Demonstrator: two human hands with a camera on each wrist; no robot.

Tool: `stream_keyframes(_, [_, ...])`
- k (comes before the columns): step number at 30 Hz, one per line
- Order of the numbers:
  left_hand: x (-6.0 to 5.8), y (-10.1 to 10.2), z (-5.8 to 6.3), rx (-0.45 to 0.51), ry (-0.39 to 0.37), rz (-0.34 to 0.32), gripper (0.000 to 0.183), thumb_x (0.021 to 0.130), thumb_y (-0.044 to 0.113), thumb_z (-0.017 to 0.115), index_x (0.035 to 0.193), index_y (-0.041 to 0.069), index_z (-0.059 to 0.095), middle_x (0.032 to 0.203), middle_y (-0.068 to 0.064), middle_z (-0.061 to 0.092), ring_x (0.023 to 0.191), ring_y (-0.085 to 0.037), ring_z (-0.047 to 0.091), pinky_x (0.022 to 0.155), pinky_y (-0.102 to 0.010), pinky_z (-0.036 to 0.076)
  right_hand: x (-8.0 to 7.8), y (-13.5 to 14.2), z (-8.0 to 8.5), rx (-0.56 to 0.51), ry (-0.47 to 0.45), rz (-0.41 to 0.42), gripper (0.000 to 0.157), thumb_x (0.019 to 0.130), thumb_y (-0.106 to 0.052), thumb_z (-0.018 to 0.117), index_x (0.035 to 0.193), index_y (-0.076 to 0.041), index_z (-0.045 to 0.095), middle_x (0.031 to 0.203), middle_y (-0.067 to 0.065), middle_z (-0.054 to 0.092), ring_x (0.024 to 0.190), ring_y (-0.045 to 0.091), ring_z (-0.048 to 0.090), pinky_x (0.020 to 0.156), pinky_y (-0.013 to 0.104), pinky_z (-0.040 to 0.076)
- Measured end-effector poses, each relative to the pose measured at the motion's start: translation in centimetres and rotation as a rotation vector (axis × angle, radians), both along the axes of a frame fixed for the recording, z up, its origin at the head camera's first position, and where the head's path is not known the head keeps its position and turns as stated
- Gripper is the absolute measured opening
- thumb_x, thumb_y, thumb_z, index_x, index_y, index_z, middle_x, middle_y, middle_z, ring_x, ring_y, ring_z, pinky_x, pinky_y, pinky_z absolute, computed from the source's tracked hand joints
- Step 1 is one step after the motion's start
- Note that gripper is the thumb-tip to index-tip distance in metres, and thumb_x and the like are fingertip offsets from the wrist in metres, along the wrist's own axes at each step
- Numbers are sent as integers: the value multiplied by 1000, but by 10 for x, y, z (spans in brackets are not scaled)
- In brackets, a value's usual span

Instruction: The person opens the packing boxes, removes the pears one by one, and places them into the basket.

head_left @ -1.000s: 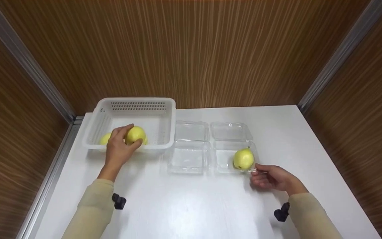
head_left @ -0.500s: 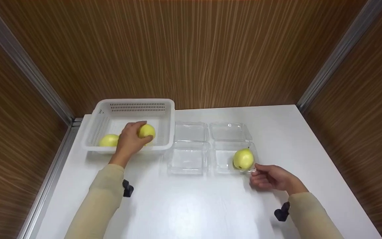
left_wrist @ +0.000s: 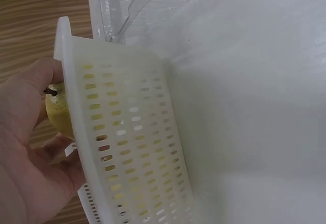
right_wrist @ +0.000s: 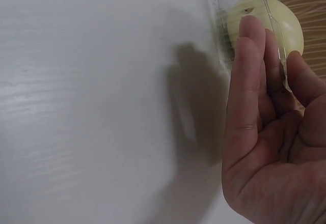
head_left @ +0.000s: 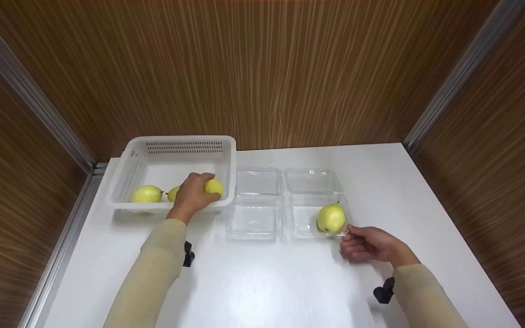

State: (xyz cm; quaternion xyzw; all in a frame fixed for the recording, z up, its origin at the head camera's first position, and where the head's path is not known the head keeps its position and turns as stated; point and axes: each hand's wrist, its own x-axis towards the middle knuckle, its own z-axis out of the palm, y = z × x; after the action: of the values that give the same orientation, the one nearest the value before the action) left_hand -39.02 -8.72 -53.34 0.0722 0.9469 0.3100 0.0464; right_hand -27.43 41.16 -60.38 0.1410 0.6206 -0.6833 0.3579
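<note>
My left hand [head_left: 193, 193] reaches over the front rim of a white slotted basket [head_left: 141, 206] and grips a yellow pear [head_left: 214, 186] near the basket's right end. In the left wrist view that pear's [left_wrist: 58, 114] dark stem pokes out between thumb and fingers; the basket wall covers the rest. Two more pears lie left of the hand, one in full [head_left: 146, 194] and one partly behind it [head_left: 172, 194]. On the right, my right hand [head_left: 372, 246] pinches the front right edge of an opened clear clamshell box [head_left: 306, 217], which holds one pear [head_left: 331, 218].
A second opened clear clamshell box [head_left: 254, 221] stands between the basket and the box with the pear. Wood-grain panels [head_left: 253, 73] rise behind and at both sides of the white table [head_left: 262, 282].
My left hand has moved right along the basket with the pear and sunk lower, uncovering the pears at its left. The right hand keeps its hold on the box edge.
</note>
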Motion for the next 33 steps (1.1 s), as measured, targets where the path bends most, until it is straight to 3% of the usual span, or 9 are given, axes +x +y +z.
stream_keyframes(8, [1, -4, -2, 19, -64, -2, 66, 85, 31, 76, 143, 8, 53, 128, -18, 57, 113, -32, 55, 102, -50, 44, -1, -6, 2, 36, 11, 0, 37, 101, -40, 55, 101, -7, 71, 93, 5, 76, 83, 14, 73, 77, 30, 60])
stream_keyframes(19, [-1, -5, -3, 8, -170, -22, 68, 89, 36, 71, 147, 9, 49, 143, -18, 53, 131, -38, 47, 111, -55, 36, 4, -5, 4, 47, 6, -16, 37, 100, -41, 56, 101, -7, 71, 92, 5, 76, 83, 14, 73, 76, 31, 60])
stream_keyframes(29, [-1, -1, -5, -19, -167, -36, 56, 96, 31, 63, 146, 10, 50, 139, -18, 52, 127, -36, 51, 108, -55, 38, 6, -4, 9, 28, 15, -2, 38, 102, -39, 53, 104, -4, 69, 92, 6, 74, 82, 15, 71, 76, 31, 59])
stream_keyframes(33, [0, 3, -5, -53, -132, -24, 54, 96, 30, 62, 145, 10, 52, 138, -19, 52, 126, -36, 52, 106, -56, 40, 7, -4, 11, 31, 13, -14, 38, 102, -38, 54, 104, -4, 69, 92, 6, 74, 82, 15, 71, 76, 32, 59])
